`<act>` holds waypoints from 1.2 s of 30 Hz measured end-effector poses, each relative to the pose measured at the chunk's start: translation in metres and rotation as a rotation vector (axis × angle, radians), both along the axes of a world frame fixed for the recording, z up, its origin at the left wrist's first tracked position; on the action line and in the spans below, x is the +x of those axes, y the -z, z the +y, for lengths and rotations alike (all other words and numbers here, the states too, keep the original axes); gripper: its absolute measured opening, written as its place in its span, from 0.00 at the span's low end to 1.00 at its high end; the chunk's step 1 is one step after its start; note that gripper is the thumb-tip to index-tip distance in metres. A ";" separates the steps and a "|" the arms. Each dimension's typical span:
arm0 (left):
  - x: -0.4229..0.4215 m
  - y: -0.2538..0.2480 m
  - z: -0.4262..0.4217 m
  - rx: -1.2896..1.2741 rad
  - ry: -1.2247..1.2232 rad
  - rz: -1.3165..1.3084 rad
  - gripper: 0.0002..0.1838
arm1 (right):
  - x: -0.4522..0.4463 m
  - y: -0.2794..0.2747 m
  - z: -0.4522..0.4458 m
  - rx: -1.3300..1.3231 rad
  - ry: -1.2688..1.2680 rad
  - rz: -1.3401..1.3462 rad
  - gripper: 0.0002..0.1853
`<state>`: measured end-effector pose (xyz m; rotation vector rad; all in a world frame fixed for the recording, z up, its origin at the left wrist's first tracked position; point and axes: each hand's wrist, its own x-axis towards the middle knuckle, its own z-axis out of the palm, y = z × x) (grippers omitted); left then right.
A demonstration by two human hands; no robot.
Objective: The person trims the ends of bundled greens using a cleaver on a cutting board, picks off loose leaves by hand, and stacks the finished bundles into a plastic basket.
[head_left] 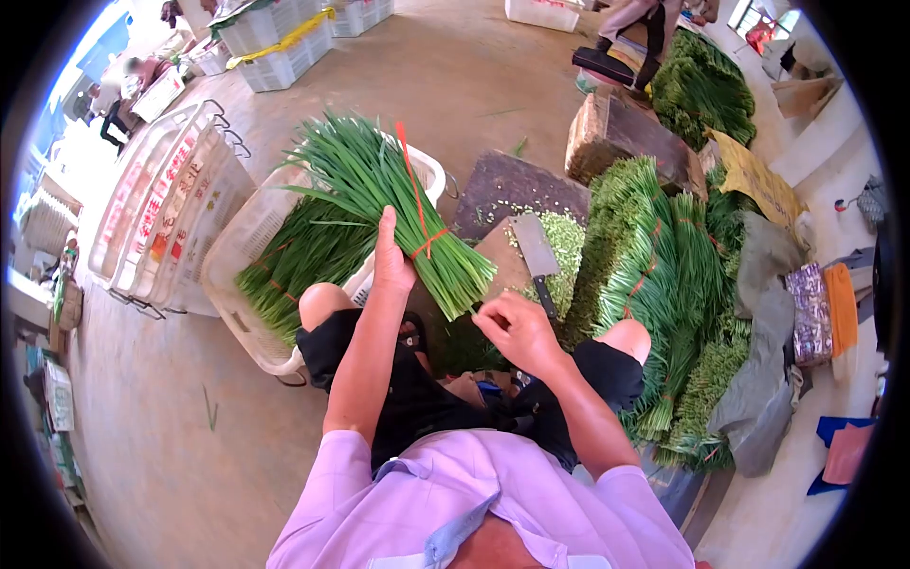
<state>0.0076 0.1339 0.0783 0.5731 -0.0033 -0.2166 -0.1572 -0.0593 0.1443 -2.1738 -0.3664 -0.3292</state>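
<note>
My left hand (391, 261) is wrapped round a bunch of garlic chives (379, 190), tied with a red band (429, 243) whose loose end stands up along the leaves. The leaf tips point up and left; the stem ends point down toward my right. By those ends my right hand (517, 327) is closed in a pinch, and what it holds is too small to make out. Beyond it a cleaver (535, 248) lies on a board (502, 258) among chopped pale stem bits (566, 248). More tied chives (318, 242) lie in a white plastic basket (225, 261) at my left.
Stacked white crates (171, 213) stand left of the basket. Large piles of chives (654, 275) rise at my right, beside a grey sheet (758, 360). A wooden block (626, 137) sits farther back, near another person's legs (649, 43). More crates (280, 43) stand behind.
</note>
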 end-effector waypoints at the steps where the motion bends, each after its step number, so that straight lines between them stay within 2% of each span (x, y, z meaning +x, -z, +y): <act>1: 0.006 -0.002 0.006 -0.012 -0.051 0.015 0.34 | -0.006 0.002 -0.005 0.045 -0.036 0.150 0.05; 2: 0.010 -0.003 0.013 -0.015 -0.061 0.005 0.34 | -0.013 0.005 -0.011 0.087 -0.070 0.298 0.05; 4: 0.018 -0.015 0.027 -0.029 -0.074 -0.017 0.35 | -0.023 0.048 -0.030 0.027 -0.224 0.408 0.06; 6: 0.024 -0.016 0.038 -0.042 -0.062 -0.053 0.35 | -0.030 0.115 -0.055 -0.331 -0.406 0.493 0.08; 8: 0.028 -0.013 0.045 -0.007 -0.064 -0.076 0.35 | -0.041 0.159 -0.073 -0.813 -0.340 0.735 0.11; 10: 0.030 0.000 0.046 -0.007 -0.073 -0.082 0.35 | -0.027 0.126 -0.068 -0.833 -0.315 0.663 0.12; 12: 0.027 0.020 0.044 0.016 -0.074 0.017 0.35 | -0.001 0.087 -0.053 -0.263 -0.030 0.434 0.13; 15: 0.000 0.011 0.025 0.035 0.006 -0.018 0.40 | 0.034 0.032 -0.038 0.056 0.096 0.370 0.11; 17: -0.011 0.015 0.016 0.043 0.066 -0.068 0.40 | 0.057 0.016 -0.032 0.235 0.089 0.336 0.11; 20: -0.024 0.023 0.004 0.030 0.164 -0.105 0.39 | 0.080 -0.032 -0.009 0.307 0.070 0.364 0.11; 22: -0.032 0.027 0.000 0.090 0.197 -0.028 0.37 | 0.097 -0.038 0.007 0.404 0.027 0.379 0.09; 24: -0.026 0.057 -0.005 0.159 0.169 -0.012 0.40 | 0.108 -0.037 0.019 0.503 -0.020 0.387 0.08; 26: -0.027 0.069 -0.006 0.208 0.187 -0.036 0.42 | 0.120 -0.031 0.022 0.647 0.040 0.392 0.08; 27: -0.027 0.070 -0.005 0.190 0.228 -0.017 0.44 | 0.123 -0.032 0.019 0.726 0.157 0.362 0.10; 30: -0.029 0.071 -0.003 0.119 0.333 -0.061 0.47 | 0.128 -0.023 -0.001 0.731 0.269 0.251 0.10; 32: -0.035 0.055 -0.006 0.116 0.389 -0.065 0.49 | 0.123 -0.026 0.003 0.686 0.246 0.318 0.11; 34: -0.034 0.055 -0.007 0.120 0.401 -0.056 0.49 | 0.127 -0.018 0.003 0.421 0.239 0.197 0.12; 36: -0.036 0.055 -0.009 0.127 0.412 -0.065 0.49 | 0.129 -0.012 -0.001 0.344 0.232 0.185 0.13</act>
